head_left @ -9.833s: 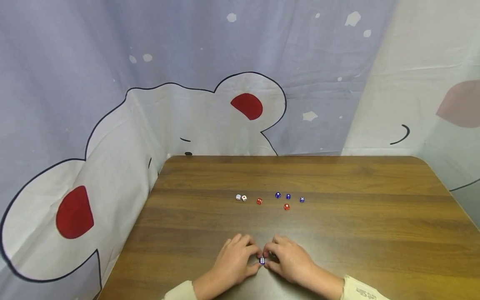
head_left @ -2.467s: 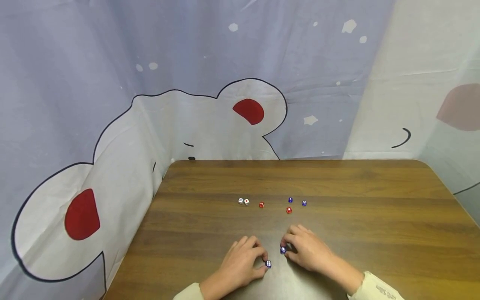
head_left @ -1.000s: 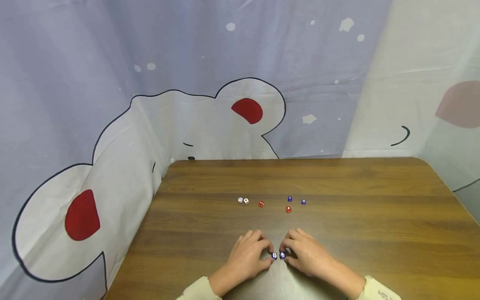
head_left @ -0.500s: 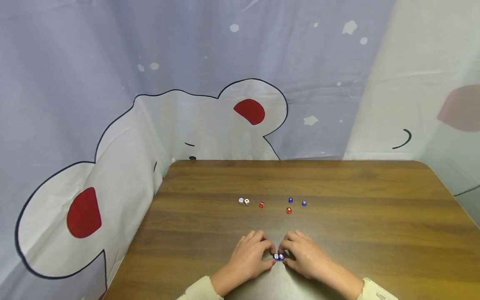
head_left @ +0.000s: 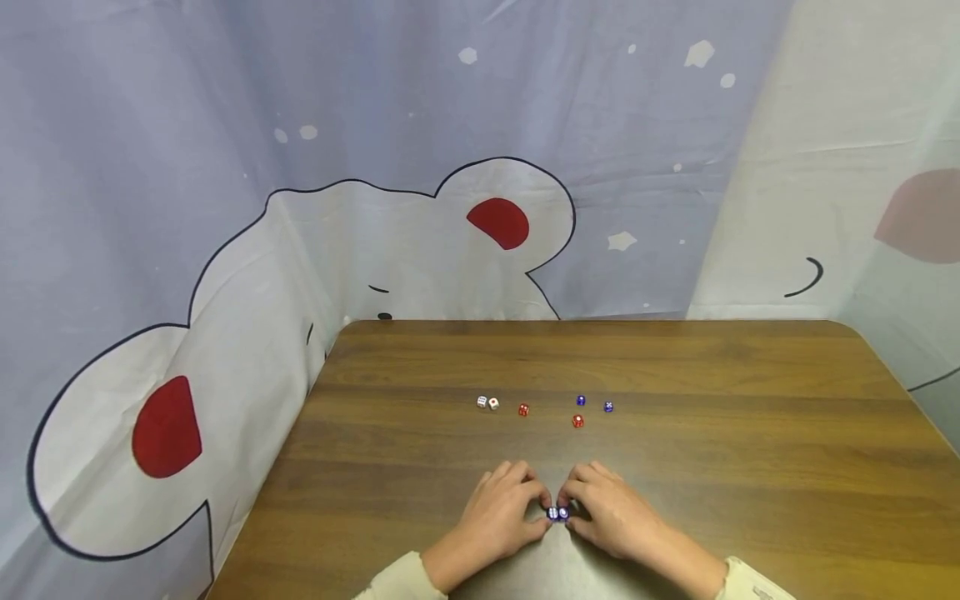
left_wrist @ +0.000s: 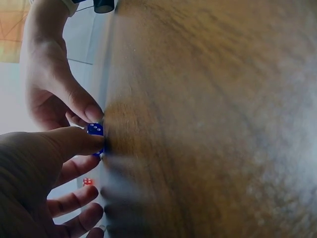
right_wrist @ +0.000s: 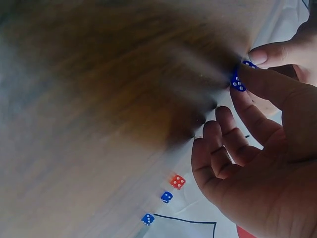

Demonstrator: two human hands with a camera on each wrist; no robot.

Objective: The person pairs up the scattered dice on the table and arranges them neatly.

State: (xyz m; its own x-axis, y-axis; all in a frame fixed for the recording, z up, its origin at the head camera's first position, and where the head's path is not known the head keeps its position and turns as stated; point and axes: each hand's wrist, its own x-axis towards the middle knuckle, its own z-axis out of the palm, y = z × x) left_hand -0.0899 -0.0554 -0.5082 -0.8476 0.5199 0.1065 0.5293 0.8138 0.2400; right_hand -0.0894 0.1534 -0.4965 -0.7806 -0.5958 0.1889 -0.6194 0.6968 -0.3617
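Two blue dice sit side by side near the front of the wooden table, faces meeting in the head view. My left hand (head_left: 498,512) pinches the left blue die (head_left: 552,513) between thumb and index finger. From the other side, my right hand (head_left: 611,510) pinches the right blue die (head_left: 563,513) in the same way. The right wrist view shows that right blue die (right_wrist: 238,83) partly covered by the thumb and index finger. In the left wrist view my left thumb (left_wrist: 81,141) hides much of the die it presses.
Farther back on the table (head_left: 712,467) lie two white dice (head_left: 487,402), a red die (head_left: 523,410), another red die (head_left: 578,422), a blue die (head_left: 581,401) and another blue die (head_left: 608,407). A patterned curtain (head_left: 637,125) hangs behind the table.
From the back group, my right hand has brought a second blue die forward. The gap between the two held dice has closed over the last second. Since half a second ago, hardly anything moved.
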